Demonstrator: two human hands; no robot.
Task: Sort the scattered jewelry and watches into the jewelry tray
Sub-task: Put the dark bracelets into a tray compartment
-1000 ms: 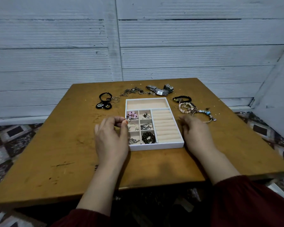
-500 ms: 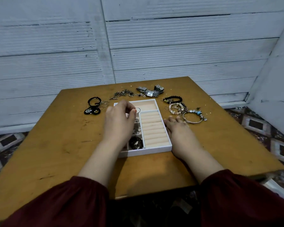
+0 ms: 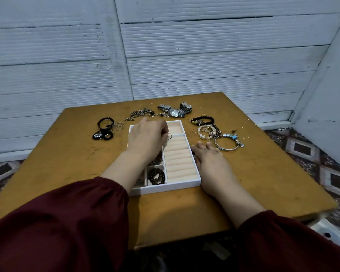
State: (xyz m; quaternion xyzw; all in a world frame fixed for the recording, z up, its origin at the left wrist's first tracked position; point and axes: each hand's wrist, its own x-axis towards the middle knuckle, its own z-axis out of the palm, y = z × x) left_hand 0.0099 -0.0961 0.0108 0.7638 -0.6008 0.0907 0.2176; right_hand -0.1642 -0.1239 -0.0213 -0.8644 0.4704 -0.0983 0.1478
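left hand (image 3: 147, 137) pinches thin ring (image 3: 169, 136) over top of ring-roll section of jewelry tray (image 3: 190, 180) | right hand (image 3: 212, 163) flat, open, empty, against tray's right wall | watches (image 3: 175, 110), bracelets (image 3: 210, 130) loose on table (image 3: 263, 173)

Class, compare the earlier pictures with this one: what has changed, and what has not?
The left hand moved from the tray's left edge forward across it, carrying a small ring to the ring rolls. The right hand stayed flat beside the tray; the loose jewelry stayed put.
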